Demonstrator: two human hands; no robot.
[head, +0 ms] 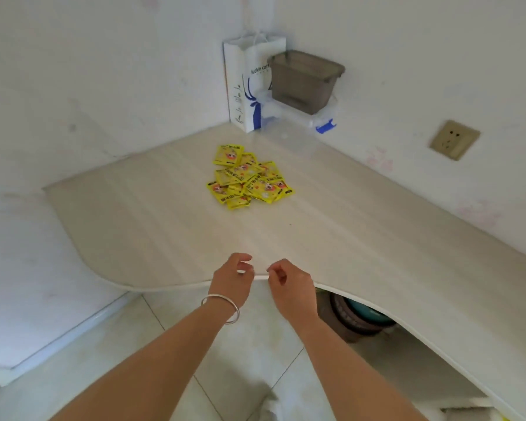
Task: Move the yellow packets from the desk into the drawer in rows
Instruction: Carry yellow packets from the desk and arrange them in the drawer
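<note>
Soft, even daylight, slightly washed out.
You see mild blur throughout, faint shadows beyond your hands, and wide-angle bending of the pale wooden desk (346, 238) edges.

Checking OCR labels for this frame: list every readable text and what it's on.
"luckin coff", cut off by the box in front: on the white paper bag.
Yellow packets: printed, too blurred to read.
Small icons on the bag's side: too small to read.
Wall socket: no text visible.

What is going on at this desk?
A person stands at a pale corner desk. Both hands, the left hand and the right hand, are at its front edge, fingers loosely curled, holding nothing. A heap of yellow packets lies untouched further back. No drawer is visible.
</note>
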